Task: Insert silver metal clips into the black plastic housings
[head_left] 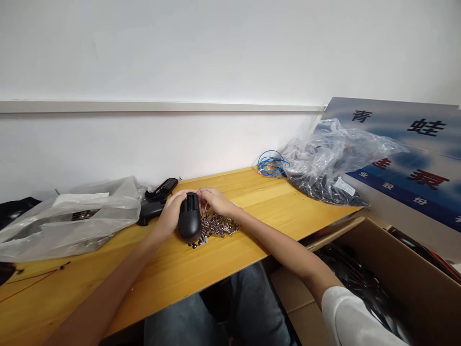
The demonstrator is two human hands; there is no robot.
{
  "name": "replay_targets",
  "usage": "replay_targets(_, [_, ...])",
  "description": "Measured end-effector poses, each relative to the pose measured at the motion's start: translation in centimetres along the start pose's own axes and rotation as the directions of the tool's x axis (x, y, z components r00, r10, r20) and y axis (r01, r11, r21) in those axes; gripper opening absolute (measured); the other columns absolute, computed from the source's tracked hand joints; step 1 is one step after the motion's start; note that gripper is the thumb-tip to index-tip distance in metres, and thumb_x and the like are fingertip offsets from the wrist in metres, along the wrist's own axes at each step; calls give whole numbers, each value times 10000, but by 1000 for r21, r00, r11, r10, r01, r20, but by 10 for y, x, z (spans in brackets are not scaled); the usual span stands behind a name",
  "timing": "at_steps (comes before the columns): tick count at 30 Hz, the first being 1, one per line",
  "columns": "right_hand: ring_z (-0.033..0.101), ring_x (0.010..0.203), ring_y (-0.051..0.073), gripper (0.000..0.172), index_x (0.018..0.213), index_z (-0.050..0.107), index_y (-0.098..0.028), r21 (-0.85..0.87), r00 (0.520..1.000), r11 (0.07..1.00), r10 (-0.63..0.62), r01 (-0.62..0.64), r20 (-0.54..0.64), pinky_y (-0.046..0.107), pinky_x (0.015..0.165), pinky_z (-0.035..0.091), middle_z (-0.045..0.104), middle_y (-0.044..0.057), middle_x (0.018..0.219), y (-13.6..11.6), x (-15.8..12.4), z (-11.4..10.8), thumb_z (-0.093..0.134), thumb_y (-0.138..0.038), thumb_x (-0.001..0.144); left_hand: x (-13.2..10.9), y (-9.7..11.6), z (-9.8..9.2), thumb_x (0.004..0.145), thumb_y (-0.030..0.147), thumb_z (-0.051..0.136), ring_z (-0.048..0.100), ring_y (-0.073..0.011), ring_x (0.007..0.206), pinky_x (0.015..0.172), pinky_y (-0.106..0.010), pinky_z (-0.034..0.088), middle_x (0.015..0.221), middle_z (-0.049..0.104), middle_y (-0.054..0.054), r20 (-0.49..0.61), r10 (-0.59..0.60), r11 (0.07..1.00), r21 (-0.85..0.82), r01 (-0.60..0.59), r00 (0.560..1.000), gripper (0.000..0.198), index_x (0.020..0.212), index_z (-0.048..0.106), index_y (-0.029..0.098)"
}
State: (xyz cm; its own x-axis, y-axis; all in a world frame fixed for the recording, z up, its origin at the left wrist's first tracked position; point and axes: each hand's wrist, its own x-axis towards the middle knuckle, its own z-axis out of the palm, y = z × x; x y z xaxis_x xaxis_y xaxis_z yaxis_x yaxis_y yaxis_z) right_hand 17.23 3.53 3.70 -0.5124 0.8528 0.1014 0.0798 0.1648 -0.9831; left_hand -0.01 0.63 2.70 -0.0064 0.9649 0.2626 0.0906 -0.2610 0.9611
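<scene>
**Seated person at a wooden table, hands at work on a computer mouse.** A black computer mouse (189, 218) is held near the middle of the table, its long axis pointing away from the person. Its shell is smooth, rounded and matte. The left hand (171, 214) cups the mouse's left side, with the fingers (182, 196) curled over its far end. The right hand (216, 201) lies just beyond it, with the fingers (203, 193) drawn narrowly together at the far end of the mouse; whether they grip it cannot be told.

A loose pile of small shiny metal parts (216, 227) lies directly under the right hand and against the mouse. Two black plastic pieces (150, 212) sit just left of the left hand. Farther left is a crumpled clear plastic bag (68, 222) with a white label. At the far edge of the table are a coil of thin blue wire (272, 164) and a bulging clear plastic bag (324, 166) of dark items. The table (252, 250) has a yellow, grained surface. A cardboard box (392, 259) of black cables stands at lower right, below a blue printed board (406, 139). A white sleeve (351, 317) covers the right upper arm.
</scene>
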Motion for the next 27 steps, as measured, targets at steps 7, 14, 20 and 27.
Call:
replay_targets(7, [555,589,151,296,646,554,-206,-91,1000,996,3,-3,6,265,595,441,603,-2,611,7,3,-3,499,-210,936,-3,5,0,835,531,580,699,-327,1113,1050,-438,533,1055,788,-93,42,-9,995,102,5,999,366,947,740,222])
replay_targets(14, [566,611,141,340,658,581,-196,-122,999,992,-42,44,17,264,633,443,605,-13,618,16,8,-6,539,-313,974,-2,-1,-2,868,572,588,656,-355,1258,1189,-491,431,1219,773,-134,75,-27,994,104,20,997,472,1087,764,193])
replay_targets(20, [527,602,131,335,672,577,-197,-146,1000,989,14,-13,0,250,568,390,590,-30,636,14,7,-8,588,-368,960,1,-2,-2,826,581,630,631,-370,1317,1243,-532,374,1249,765,-145,73,-55,996,70,50,996,478,1080,775,202])
replay_targets(27, [541,598,128,318,657,569,-195,-95,998,995,39,-35,39,237,572,416,586,-24,621,12,8,-9,546,-304,955,0,4,1,793,562,650,688,-365,1227,1200,-537,436,1140,784,-142,49,-58,994,92,53,997,400,978,778,232])
